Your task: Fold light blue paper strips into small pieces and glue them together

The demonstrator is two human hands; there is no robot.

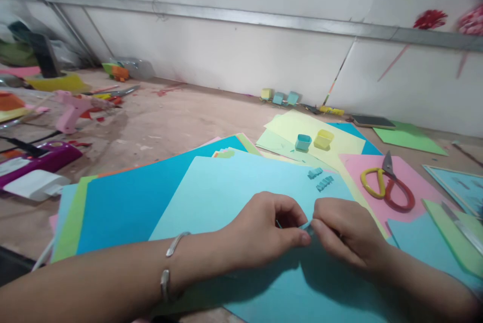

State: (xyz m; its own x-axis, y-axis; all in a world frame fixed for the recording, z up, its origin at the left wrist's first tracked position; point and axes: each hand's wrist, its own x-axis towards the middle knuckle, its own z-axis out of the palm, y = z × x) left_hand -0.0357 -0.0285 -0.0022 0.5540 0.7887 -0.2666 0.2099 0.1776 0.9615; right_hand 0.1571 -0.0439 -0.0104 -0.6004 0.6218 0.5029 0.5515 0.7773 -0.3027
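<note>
My left hand (269,230), with a silver bangle on its wrist, pinches a small blue paper piece (307,224) between thumb and fingers. Close by on the right, my right hand (347,230) is closed on the other end of the same piece. Most of the piece is hidden by my fingers. Both hands are over light blue paper sheets (211,187). Just beyond them lie small folded blue paper strips (324,182). Farther back, a small blue paper cup (303,142) and a yellow one (323,139) stand on pale yellow paper.
Scissors (388,184) with yellow and red handles lie on pink paper at the right, near a knife (462,227). At the left are a pink glue gun (71,110) and a purple power strip (56,162). Small paper pieces (278,98) sit by the wall.
</note>
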